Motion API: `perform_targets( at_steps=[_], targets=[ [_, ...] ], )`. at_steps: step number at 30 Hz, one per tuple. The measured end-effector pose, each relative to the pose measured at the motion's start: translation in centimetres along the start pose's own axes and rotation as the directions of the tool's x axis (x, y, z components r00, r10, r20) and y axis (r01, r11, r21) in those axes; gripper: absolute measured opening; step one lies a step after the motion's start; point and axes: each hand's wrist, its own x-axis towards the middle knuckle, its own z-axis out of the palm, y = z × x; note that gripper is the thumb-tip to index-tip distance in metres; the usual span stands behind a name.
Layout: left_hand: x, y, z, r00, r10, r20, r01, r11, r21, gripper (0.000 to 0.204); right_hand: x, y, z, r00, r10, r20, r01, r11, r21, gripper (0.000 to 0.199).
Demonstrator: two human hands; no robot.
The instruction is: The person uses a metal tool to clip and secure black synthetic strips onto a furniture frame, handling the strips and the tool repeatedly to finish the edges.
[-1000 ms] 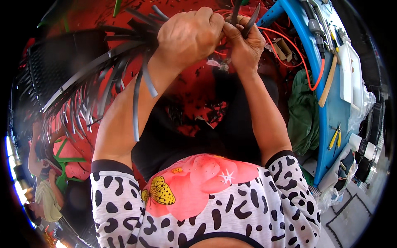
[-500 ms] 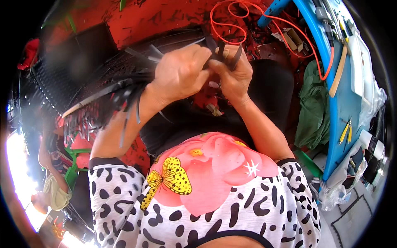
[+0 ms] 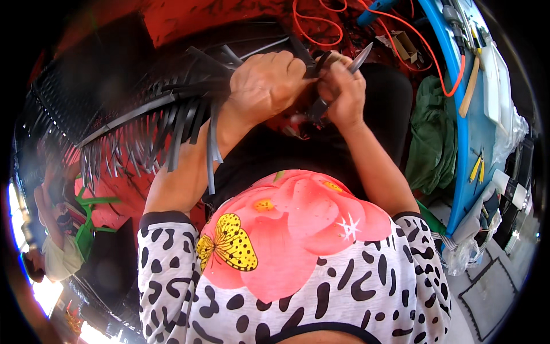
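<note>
My left hand (image 3: 264, 86) is closed in a fist around flat black strips (image 3: 209, 86), whose loose ends fan out beyond the wrist and hang over my forearm. These belong to a dark woven piece (image 3: 63, 114) with a long fringed edge. Just to the right, my right hand (image 3: 344, 92) is closed on a knife (image 3: 361, 57) with its pointed, shiny blade sticking up and to the right. A dark part shows below those fingers. Between the two hands runs a bit of black strip, partly blurred; what the inner fingers pinch is hidden.
A blue-edged table (image 3: 458, 172) on the right bears a wooden-handled tool (image 3: 470, 89) and yellow-handled pliers (image 3: 476, 167). Beside it hangs green cloth (image 3: 431, 137). An orange cord (image 3: 424, 37) loops over the red floor near an open carton (image 3: 405, 47). Another person (image 3: 60, 252) sits far left.
My right hand has turned and moved slightly right, so the blade now points up and outward. My left fist has shifted a little right, and the strips hang more still.
</note>
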Motion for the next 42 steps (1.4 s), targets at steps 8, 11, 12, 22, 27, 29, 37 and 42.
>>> perform_targets(
  at_steps=[8,11,12,22,27,29,37,42],
  targets=[
    [-0.4,0.0,0.2,0.999,-0.015,-0.043,0.016,1.000,0.026,0.028,3.2,-4.0,0.1,0.929,0.357,0.101,-0.261,0.822,-0.507,0.049],
    [-0.3,0.1,0.1,0.999,-0.032,-0.031,0.031,0.999,-0.028,0.029,3.8,-5.3,0.5,0.909,0.377,0.175,-0.201,0.767,-0.609,0.065],
    [-0.4,0.1,0.1,0.999,-0.035,-0.029,0.035,0.999,-0.030,0.029,3.8,-5.6,0.7,0.897,0.391,0.207,-0.178,0.747,-0.640,0.064],
    [-0.3,0.5,0.1,0.995,-0.094,-0.038,0.092,0.995,-0.045,0.029,3.7,-4.3,0.6,0.901,0.268,0.342,0.077,0.678,-0.731,0.036],
    [-0.7,0.4,0.2,0.994,-0.106,-0.032,0.104,0.991,-0.080,0.031,3.9,-4.1,0.4,0.864,0.398,0.310,-0.081,0.716,-0.693,0.031],
    [-1.3,0.3,0.7,0.992,-0.063,-0.109,0.055,0.995,-0.078,0.038,3.7,-2.8,-0.2,0.883,0.338,0.326,-0.099,0.812,-0.575,0.030],
    [-1.9,0.6,0.4,0.986,-0.027,-0.165,0.020,0.999,-0.042,0.035,-0.2,-2.0,-2.5,0.937,0.203,0.285,-0.199,0.979,-0.044,0.029],
    [-1.9,0.4,0.4,0.992,-0.032,-0.121,0.030,0.999,-0.015,0.031,-1.3,-2.5,-0.7,0.969,0.033,0.243,-0.003,0.993,-0.122,0.021]
  ],
)
